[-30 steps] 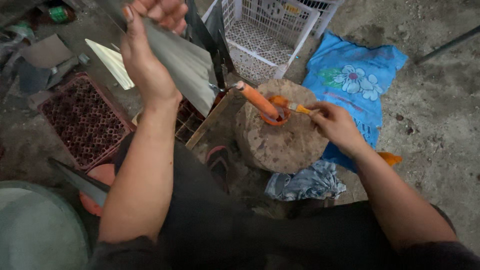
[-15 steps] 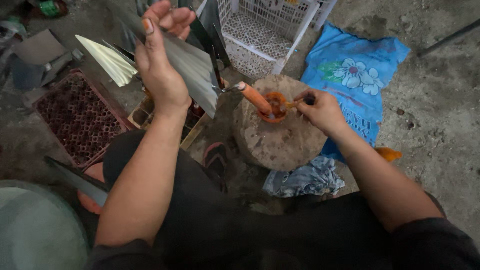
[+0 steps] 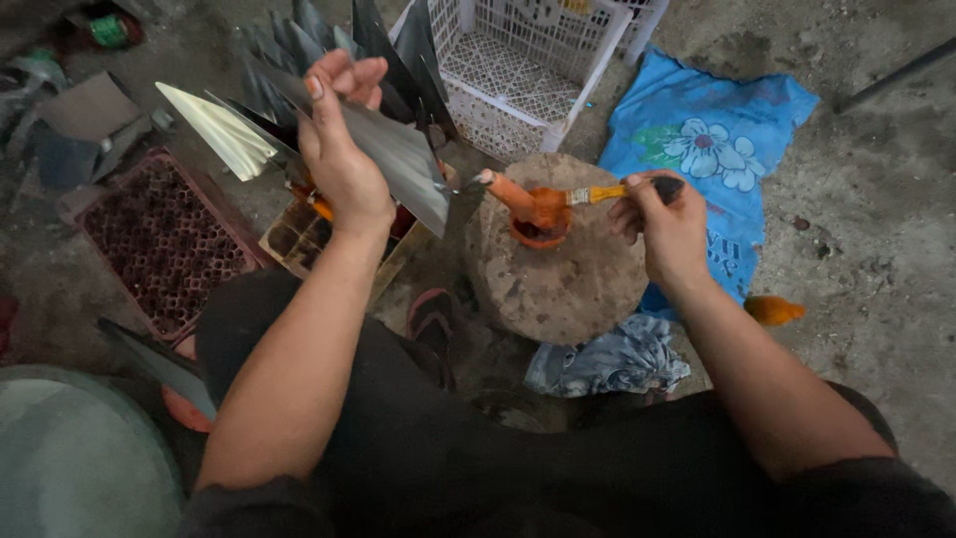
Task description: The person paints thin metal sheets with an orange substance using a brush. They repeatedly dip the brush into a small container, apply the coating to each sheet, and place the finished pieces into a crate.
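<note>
The right hand (image 3: 665, 227) has drawn back a little since a moment ago, fingers pinched shut on a yellow-handled brush (image 3: 597, 193) whose tip sits in an orange-stained pot (image 3: 538, 217) on the rough round block (image 3: 563, 269). The left hand (image 3: 344, 164) grips a flat, dull-grey metal blade (image 3: 398, 159), which slants down beyond its fingers.

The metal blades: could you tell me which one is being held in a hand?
The broad grey blade gripped by the left hand, raised above the crate. The other dark blades stand upright behind it, untouched.
</note>
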